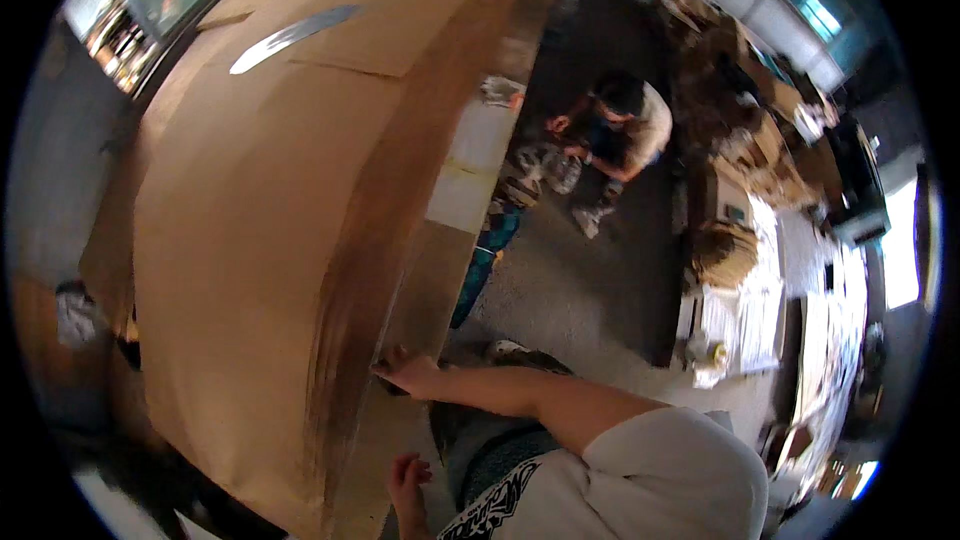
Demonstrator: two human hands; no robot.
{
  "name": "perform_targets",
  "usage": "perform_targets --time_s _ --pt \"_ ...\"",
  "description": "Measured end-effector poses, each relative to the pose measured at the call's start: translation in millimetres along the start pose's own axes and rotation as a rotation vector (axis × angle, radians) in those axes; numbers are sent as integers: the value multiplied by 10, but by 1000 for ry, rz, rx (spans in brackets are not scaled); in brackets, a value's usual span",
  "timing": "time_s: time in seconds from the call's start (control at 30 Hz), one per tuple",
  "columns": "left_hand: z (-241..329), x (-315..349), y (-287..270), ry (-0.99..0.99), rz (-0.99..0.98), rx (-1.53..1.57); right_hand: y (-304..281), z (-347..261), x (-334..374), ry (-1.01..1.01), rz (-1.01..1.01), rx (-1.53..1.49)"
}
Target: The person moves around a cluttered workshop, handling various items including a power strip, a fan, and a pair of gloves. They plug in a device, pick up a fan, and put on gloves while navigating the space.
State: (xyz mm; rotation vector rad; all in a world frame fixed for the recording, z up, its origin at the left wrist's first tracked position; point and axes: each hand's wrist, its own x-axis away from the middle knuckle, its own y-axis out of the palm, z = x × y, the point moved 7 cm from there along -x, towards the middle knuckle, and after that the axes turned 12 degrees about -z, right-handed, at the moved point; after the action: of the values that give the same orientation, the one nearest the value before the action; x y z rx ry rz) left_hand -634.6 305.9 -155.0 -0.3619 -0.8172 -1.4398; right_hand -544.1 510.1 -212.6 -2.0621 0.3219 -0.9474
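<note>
A tall stack of large brown cardboard sheets (pixel 250 220) fills the left and middle of the head view, its layered edge facing me. By the lower part of that edge is my right hand (pixel 408 374), its fingers bent and closed around something small and dark that I cannot make out. My left hand (pixel 407 478) is lower down, near the stack's near corner, with loosely bent fingers apart and nothing seen in them. A narrow tabletop strip (pixel 415 300) runs beside the stack. On top of the stack lies a long silvery strip (pixel 295 38).
White sheets (pixel 455 165) lie on the strip beside the stack. Beyond it a person (pixel 630 130) crouches on the floor by a clear plastic bag (pixel 548 168). Heaped cardboard (pixel 755 155) and white stacked sheets (pixel 740 325) stand along the right.
</note>
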Motion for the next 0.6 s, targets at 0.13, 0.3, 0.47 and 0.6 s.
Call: perform_targets --time_s 0.13,0.3,0.47,0.6 --pt "620 -209 154 -56 -94 -247 -42 174 343 107 -1 -143" --pt "486 -687 450 -132 -349 -397 32 638 1539 337 35 -434" --pt "490 -940 1487 -191 -534 -590 436 1239 3208 654 335 -570" --pt "273 -1207 2429 -180 -647 -730 692 1637 4590 995 384 -785"
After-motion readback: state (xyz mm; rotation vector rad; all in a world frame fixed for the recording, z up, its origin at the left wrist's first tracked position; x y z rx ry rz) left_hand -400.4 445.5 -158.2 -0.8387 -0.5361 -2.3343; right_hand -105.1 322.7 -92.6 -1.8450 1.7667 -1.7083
